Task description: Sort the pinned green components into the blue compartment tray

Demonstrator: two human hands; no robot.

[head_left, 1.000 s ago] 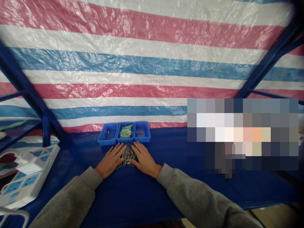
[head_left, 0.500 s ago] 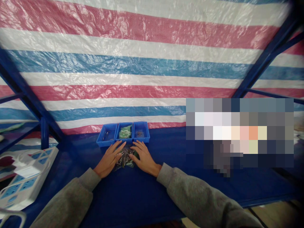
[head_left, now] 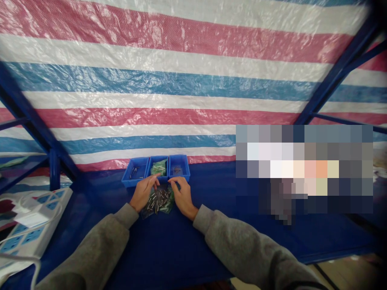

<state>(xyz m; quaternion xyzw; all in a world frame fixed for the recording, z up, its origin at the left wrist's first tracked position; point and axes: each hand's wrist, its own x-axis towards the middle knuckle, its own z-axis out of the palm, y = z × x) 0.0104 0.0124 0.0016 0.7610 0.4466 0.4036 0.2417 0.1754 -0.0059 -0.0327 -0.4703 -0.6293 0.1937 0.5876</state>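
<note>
A pile of small metal pin-like pieces (head_left: 159,199) lies on a clear and green plastic bag (head_left: 167,208) on the blue table. My left hand (head_left: 143,193) is at the left side of the pile, its fingers partly bent and apart, reaching over the far edge. At the right side, my right hand (head_left: 183,198) has its fingers bent in and the fingertips together near the pile's far right corner. Whether anything is between those fingertips is too small to tell.
Behind the pile stand three blue bins: the left bin (head_left: 128,178) with a few thin pieces, the middle bin (head_left: 158,178) with green packets, the right bin (head_left: 185,175) with small pieces. A white power strip (head_left: 45,237) with cables is at left. A blurred block covers the right.
Both hands have drawn up from spread over the pile to its far edge, uncovering more metal pieces. The right fingers have bent in; the left fingers have bent a little.
</note>
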